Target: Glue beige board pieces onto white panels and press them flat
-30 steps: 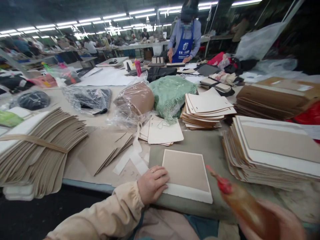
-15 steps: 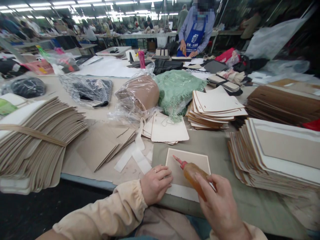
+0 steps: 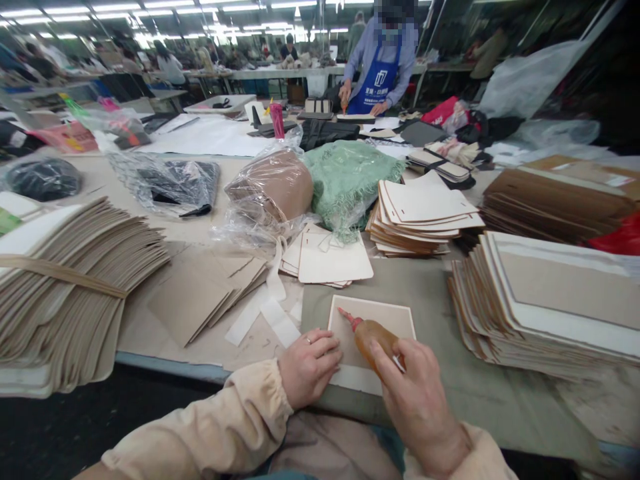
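Observation:
A beige panel with a pale border (image 3: 363,378) lies flat on the grey-green cloth (image 3: 420,283) in front of me. My right hand (image 3: 417,393) is wrapped round an amber glue bottle (image 3: 375,340), tilted so that its red nozzle is over the panel's upper left part. Whether the tip touches the surface I cannot tell. Resting at the panel's left edge, my left hand (image 3: 311,367) holds nothing; its fingers lie flat, close to one another, and a ring shows on one.
Banded panels (image 3: 75,287) stand at left, more stacks (image 3: 545,300) at right. White pieces (image 3: 335,257), a plastic-wrapped brown item (image 3: 275,183) and a green bundle (image 3: 350,177) lie beyond. Across the table, a person in a blue apron (image 3: 377,83) works.
My right hand and the bottle have moved slightly left over the panel, the nozzle tip nearer its left edge. The camera view has shifted a little. My left hand stays at the panel's edge.

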Tool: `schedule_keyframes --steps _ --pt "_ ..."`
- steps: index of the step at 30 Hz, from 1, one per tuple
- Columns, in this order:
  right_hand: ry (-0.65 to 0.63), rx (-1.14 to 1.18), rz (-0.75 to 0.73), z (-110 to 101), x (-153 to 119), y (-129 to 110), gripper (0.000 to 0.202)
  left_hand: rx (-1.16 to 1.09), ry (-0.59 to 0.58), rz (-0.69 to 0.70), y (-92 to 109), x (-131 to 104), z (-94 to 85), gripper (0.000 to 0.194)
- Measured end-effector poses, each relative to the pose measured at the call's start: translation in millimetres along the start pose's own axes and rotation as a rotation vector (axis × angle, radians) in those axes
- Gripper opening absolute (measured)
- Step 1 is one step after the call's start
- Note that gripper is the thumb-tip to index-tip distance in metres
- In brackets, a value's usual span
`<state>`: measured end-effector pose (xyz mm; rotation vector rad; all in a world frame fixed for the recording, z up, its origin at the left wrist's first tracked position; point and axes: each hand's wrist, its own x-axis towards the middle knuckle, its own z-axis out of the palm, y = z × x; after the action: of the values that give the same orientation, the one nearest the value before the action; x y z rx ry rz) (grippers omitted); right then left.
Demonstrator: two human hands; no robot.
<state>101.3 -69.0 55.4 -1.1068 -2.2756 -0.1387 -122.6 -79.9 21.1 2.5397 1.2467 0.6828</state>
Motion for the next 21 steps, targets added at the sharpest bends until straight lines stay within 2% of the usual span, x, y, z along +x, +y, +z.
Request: schedule_keyframes --steps 4,13,17,21 --pt "0.026 -0.072 0.042 -9 -13 11 0.034 0.003 0.002 0.007 0 0 -1.4 0.027" --pt "0.038 -0.305 0.21 -50 -50 48 0.024 0.008 0.027 0.034 0 2 -3.1 0.027" --pt "0.049 -0.326 0.22 -54 -53 47 0.025 0.024 0.012 0.039 -1 3 -2.7 0.028" --pt "0.059 -0.268 0.222 -45 -48 34 0.028 0.027 0.017 0.039 -2 2 -2.8 0.028"
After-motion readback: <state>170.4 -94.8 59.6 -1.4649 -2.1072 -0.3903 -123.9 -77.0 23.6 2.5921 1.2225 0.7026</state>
